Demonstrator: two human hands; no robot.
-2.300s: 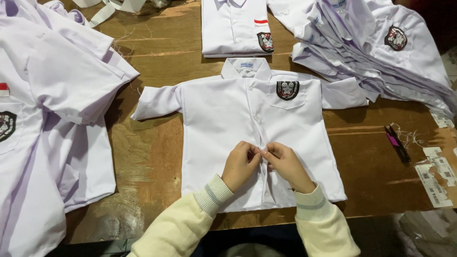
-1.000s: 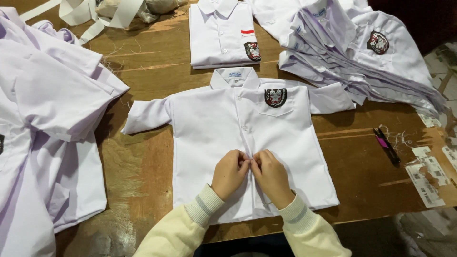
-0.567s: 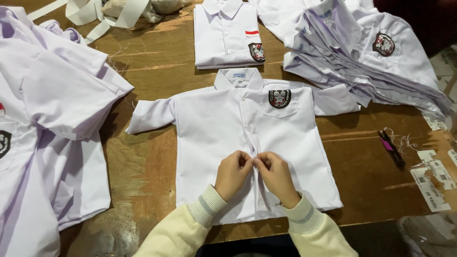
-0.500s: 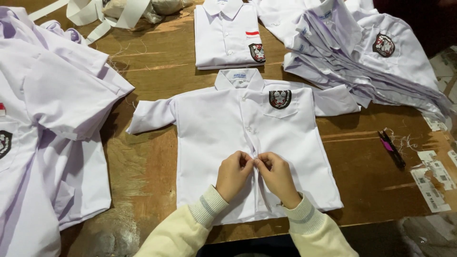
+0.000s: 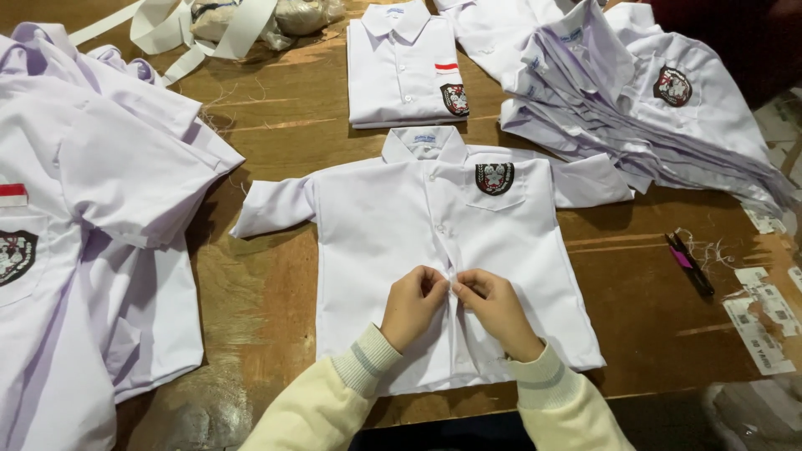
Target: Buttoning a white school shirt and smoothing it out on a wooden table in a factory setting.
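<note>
A small white short-sleeved shirt (image 5: pixel 434 242) lies flat and face up in the middle of the wooden tabletop (image 5: pixel 276 284), collar toward the far edge, sleeves spread to either side, with a dark crest badge (image 5: pixel 494 178) on its chest pocket. Both hands meet at the lower part of its front placket, near the near edge: the left hand (image 5: pixel 414 304) and the right hand (image 5: pixel 494 307) each pinch the fabric between fingertips, knuckles almost touching, closed on the cloth at the button line. Cream knitted cuffs cover both wrists. A folded white shirt (image 5: pixel 405 67) sits just beyond the collar, toward the far edge. A fanned stack of white shirts (image 5: pixel 635 108) fills the far right corner, and a loose pile of white shirts (image 5: pixel 92 234) covers the left edge. Small black thread snips (image 5: pixel 690 264) lie near the right edge, with paper tags (image 5: pixel 760 321) just beside them. White fabric strips (image 5: pixel 192 29) lie at the far left.
</note>
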